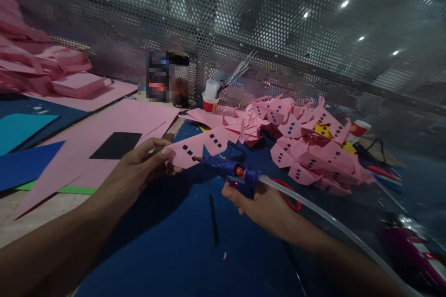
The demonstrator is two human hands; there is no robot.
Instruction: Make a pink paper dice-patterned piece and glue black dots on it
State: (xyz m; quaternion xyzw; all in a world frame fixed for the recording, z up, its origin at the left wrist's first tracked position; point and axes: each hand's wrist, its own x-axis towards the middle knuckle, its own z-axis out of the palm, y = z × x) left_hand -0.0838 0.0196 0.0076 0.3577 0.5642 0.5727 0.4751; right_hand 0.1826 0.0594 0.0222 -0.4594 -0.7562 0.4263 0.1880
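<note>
My left hand (153, 158) pinches the left end of a pink paper cutout (204, 141) that bears two short rows of small black squares. In my right hand (256, 202) is a blue hot glue gun (240, 174), its fingers wrapped around the handle. The gun's nozzle points left and meets the lower edge of the cutout, near the left row of squares; whether it touches cannot be made out. From the gun's rear a long translucent glue stick (313, 211) curves down to the right. A thin black strip (213, 220) lies on the blue surface below.
Many pink cutouts with dark squares (310, 162) are heaped at right. Pink sheets (104, 123), a black sheet (116, 145) and blue paper (28, 162) lie left. A red-white cup (211, 102) and a jar (180, 83) stand by the perforated metal wall (195, 23). A magenta tool (411, 250) lies lower right.
</note>
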